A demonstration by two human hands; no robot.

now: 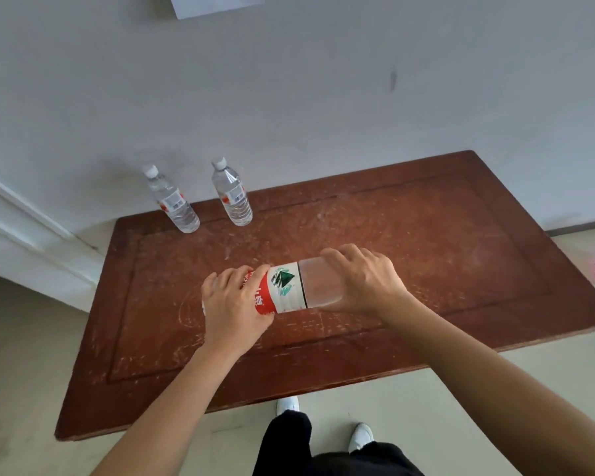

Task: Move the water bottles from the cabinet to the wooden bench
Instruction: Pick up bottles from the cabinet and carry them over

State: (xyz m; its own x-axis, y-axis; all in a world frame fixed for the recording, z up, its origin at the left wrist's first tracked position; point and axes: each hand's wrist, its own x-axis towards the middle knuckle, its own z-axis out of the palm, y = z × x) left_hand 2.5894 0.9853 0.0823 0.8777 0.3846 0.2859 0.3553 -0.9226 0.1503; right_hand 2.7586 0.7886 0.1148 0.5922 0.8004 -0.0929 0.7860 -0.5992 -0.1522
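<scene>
Head view: I am looking down on the wooden desk (426, 252), which stands against a grey wall. Both hands hold one large water bottle (289, 286) on its side over the near middle of the desk. The left hand (236, 300) has its fingers (255, 271) curled over the red end of the label. The right hand (364, 280) has its fingers wrapped over the clear end. So both sets of fingers are grasping the bottle and neither is released. I cannot tell whether the bottle touches the desk or hangs just above it, and its cap is hidden from me.

I judge the step in hand to be the set-down of this bottle, with the carry from the cabinet done. The next move calls for turning the bottle upright, lowering its base flat onto the wood, and letting go only once it stands. It should land well apart from the small bottles so that it does not knock them.

The count is three bottles: the large one held, and two small water bottles, one (172, 201) at the far left corner and one (232, 194) just beside it, both upright on the desk. There are two hands and one desk. I see no cabinet in this view, so I cannot tell how many bottles remain there.
</scene>
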